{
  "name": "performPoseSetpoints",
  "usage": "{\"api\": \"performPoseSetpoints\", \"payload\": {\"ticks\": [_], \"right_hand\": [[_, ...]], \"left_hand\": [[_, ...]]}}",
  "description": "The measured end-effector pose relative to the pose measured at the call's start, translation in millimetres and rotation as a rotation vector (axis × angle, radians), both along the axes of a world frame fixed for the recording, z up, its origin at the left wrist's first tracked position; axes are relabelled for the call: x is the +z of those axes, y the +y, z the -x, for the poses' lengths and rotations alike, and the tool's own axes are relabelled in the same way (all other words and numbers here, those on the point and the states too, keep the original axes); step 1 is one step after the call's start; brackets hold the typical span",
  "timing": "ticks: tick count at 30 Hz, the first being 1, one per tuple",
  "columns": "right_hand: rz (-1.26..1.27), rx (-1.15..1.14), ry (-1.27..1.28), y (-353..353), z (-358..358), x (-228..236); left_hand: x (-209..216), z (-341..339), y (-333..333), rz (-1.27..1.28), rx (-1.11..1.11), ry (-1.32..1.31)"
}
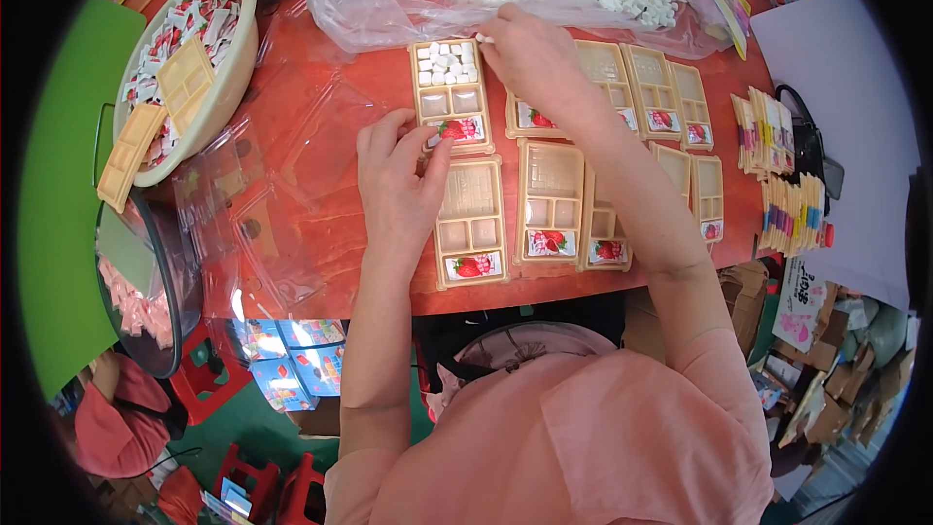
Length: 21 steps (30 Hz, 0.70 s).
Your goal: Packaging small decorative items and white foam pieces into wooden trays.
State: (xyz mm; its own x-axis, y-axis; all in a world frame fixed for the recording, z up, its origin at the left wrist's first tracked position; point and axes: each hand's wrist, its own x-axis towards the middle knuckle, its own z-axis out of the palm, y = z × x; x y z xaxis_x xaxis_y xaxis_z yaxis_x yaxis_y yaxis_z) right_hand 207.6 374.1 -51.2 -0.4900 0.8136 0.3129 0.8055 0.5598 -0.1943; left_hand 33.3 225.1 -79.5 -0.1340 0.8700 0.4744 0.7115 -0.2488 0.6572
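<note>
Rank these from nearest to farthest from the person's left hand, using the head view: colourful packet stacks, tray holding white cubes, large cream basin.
From the left hand:
1. Tray holding white cubes: right beside the fingers, ahead and to the right.
2. Large cream basin: upper left.
3. Colourful packet stacks: far right.

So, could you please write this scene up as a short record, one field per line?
Surface: red table
Left hand: at the lower left edge of a beige plastic compartment tray
Right hand: fingertips pinching a small white cube by that tray's upper right corner
Tray contents: white cubes; strawberry-printed sachet
Other beige trays: two rows, sachets visible
Far side: clear plastic bag, white cubes inside
Left side: round cream basin holding sachets
</note>
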Motion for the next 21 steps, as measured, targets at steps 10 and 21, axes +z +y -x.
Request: {"api": "performPoseSetpoints", "payload": {"ticks": [10, 21], "right_hand": [[0.451, -0.205, 0.410, 5.7, -78.5, 43.0], [0.021, 0.051, 0.312, -13.1, -76.1, 8.2]], "left_hand": [[3.5, -0.7, -2.0, 0.032, -0.005, -0.035], [2.8, 1.0, -1.5, 0.012, -0.014, 0.054]]}}
